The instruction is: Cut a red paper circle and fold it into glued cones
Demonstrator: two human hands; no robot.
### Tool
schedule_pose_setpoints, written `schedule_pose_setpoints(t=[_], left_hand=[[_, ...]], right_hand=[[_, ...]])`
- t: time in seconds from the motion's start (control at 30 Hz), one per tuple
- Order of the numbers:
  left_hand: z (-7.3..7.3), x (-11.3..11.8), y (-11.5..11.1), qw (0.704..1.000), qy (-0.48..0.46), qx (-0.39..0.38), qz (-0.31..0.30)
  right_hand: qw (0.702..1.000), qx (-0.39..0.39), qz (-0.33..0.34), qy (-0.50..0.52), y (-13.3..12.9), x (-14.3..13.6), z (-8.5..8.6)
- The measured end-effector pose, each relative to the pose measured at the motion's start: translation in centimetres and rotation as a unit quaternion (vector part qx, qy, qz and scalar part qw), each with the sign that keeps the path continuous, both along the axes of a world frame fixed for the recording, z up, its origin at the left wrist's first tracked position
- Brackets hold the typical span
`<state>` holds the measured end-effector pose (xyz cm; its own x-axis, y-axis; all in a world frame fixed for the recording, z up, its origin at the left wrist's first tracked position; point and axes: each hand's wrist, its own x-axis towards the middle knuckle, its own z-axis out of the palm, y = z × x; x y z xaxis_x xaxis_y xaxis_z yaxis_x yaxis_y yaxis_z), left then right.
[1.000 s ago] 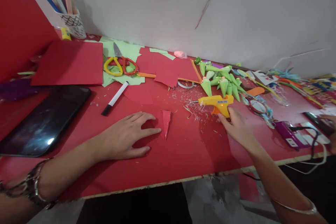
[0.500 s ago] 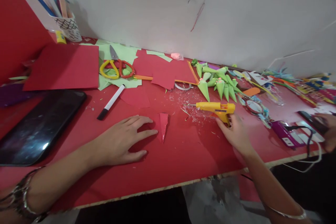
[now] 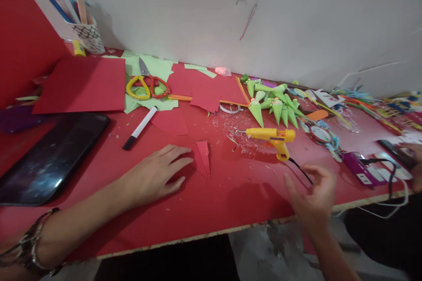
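My left hand [image 3: 160,171] rests on the red tabletop, fingers stretched out and holding nothing. Just right of its fingertips lies a small folded red paper piece [image 3: 204,157], narrow and pointed toward me; whether the fingers touch it I cannot tell. A yellow glue gun [image 3: 272,135] lies on its side, nozzle to the left, with its black cord running right. Below and right of it, my right hand [image 3: 313,197] is in the air near the table's front edge, fingers apart and nothing in them. A cluster of green paper cones [image 3: 277,101] lies behind the glue gun.
Scissors [image 3: 147,87] lie on green paper scraps at the back. A marker [image 3: 140,127] and a black phone [image 3: 54,158] are to the left. On the right are a purple power strip [image 3: 364,169] and another person's hand [image 3: 416,162]. A pen cup [image 3: 87,35] stands back left.
My right hand has let go of the glue gun and moved down and right, toward the table edge. The red paper piece has turned slightly, and its folds look different. My left hand has barely moved.
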<state>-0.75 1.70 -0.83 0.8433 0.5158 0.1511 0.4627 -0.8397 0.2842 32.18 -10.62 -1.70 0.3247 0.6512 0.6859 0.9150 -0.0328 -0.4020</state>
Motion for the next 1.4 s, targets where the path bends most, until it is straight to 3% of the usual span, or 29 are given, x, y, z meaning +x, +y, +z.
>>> schedule_pose_setpoints(t=[0.13,0.27,0.4,0.5,0.7,0.8,1.1,1.3,1.4], left_hand=[[-0.2,0.4,-0.9,1.0,-0.014,-0.014,-0.019],[0.0,1.0,-1.8,0.999,-0.027,-0.038,-0.016],[0.7,1.0,-1.2,0.998,-0.043,-0.015,0.034],[1.2,0.7,-0.1,0.994,-0.042,0.03,0.098],[1.3,0.7,-0.5,0.997,0.012,-0.002,0.081],[1.6,1.2,-2.0,0.994,0.042,-0.015,0.1],[2.6,1.6,-5.5,0.996,0.05,-0.001,0.079],[2.5,0.7,-5.8,0.995,0.022,0.075,0.058],[1.9,0.4,-6.4,0.995,0.022,0.093,0.042]], right_hand=[[0.976,-0.109,0.141,-0.121,-0.5,-5.5,1.7],[0.936,-0.178,0.257,-0.16,1.4,-10.2,2.9],[0.901,-0.259,0.303,-0.172,4.2,-12.7,3.8],[0.887,-0.271,0.316,-0.197,5.9,-13.3,4.9],[0.914,-0.228,0.283,-0.181,6.5,-12.6,7.4],[0.904,-0.238,0.283,-0.212,5.7,-12.5,6.9],[0.886,-0.247,0.271,-0.282,1.5,-14.2,1.6],[0.861,-0.235,0.295,-0.343,0.5,-14.5,1.8],[0.859,-0.189,0.304,-0.365,0.2,-14.0,2.2]])
